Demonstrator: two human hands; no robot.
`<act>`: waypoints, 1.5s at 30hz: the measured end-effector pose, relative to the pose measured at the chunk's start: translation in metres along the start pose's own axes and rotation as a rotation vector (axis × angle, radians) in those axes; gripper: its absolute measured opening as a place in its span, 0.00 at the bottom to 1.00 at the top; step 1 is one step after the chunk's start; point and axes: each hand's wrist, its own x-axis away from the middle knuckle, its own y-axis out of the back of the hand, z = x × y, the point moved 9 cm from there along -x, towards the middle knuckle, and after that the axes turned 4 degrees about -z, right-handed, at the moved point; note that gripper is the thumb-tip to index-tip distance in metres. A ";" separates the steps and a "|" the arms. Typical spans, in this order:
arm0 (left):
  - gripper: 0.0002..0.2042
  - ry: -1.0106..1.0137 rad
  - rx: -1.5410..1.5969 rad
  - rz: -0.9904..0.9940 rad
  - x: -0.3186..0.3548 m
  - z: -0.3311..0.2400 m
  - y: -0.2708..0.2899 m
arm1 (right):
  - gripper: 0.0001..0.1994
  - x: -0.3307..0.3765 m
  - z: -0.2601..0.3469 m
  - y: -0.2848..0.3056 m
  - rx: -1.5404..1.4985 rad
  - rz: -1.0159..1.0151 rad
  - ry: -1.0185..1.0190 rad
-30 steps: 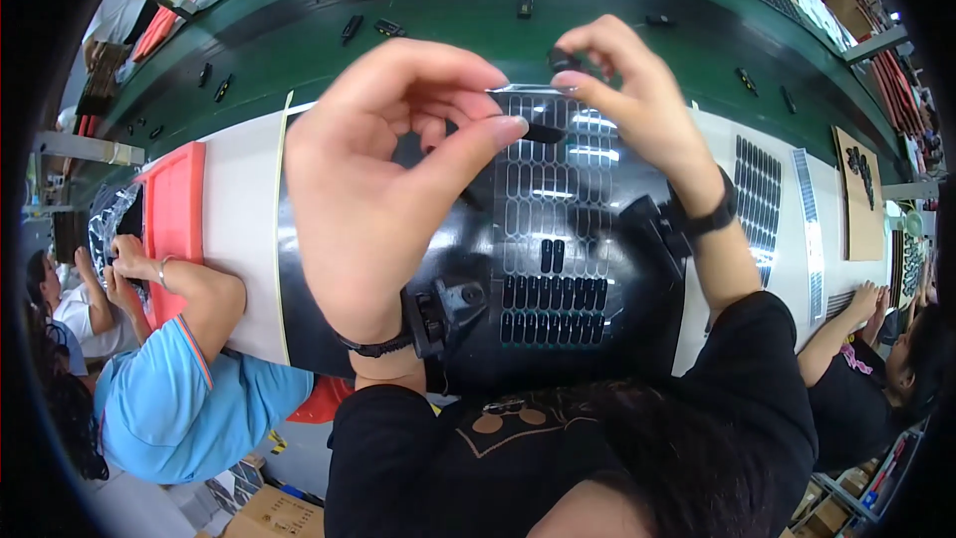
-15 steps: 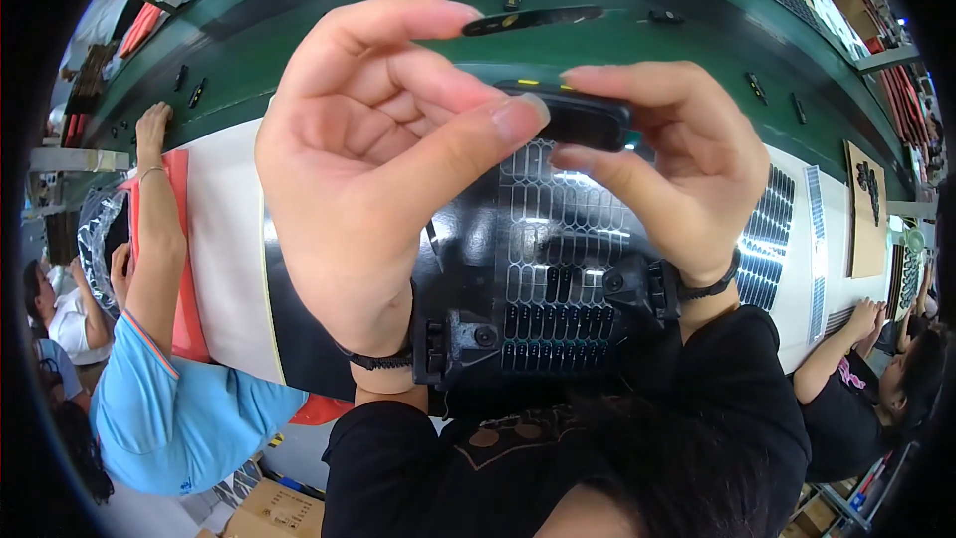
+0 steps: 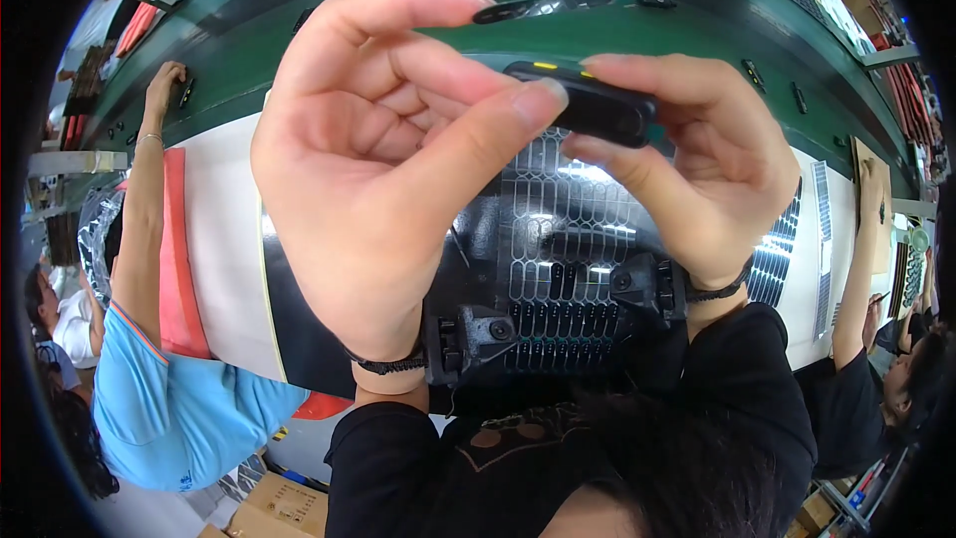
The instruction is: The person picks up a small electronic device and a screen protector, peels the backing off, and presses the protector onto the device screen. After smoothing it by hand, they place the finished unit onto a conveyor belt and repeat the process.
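Observation:
A small black oblong device with yellow marks along its top edge is raised before me, gripped at both ends. My left hand pinches its left end with the thumb and a bent finger. The left index fingertip, stretched out above, bears a thin glossy black oval piece, which stands apart from the device. At the device's right end my right hand pinches with thumb and index finger. Below both hands lies a sheet of oval cut-outs; dark oval pieces fill its near rows, while the far rows look bare.
Beyond the white table runs a green conveyor belt carrying several small black devices. A red pad lies at the left beside a co-worker in a blue shirt. Another co-worker's arm reaches across at the right.
Both my hands have shifted slightly right with the device, which tilts more now. The left co-worker's hand has moved farther onto the belt; the right co-worker's arm has stretched forward.

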 end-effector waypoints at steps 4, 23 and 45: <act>0.19 -0.039 -0.044 0.006 -0.001 0.000 0.000 | 0.16 -0.002 -0.001 -0.002 0.043 0.010 -0.010; 0.20 -0.056 -0.445 0.111 -0.022 0.025 0.014 | 0.11 -0.009 -0.060 -0.025 -0.242 0.130 -0.451; 0.17 -0.238 -0.643 -0.142 -0.018 -0.006 0.044 | 0.18 -0.135 -0.213 -0.123 0.650 0.373 -0.136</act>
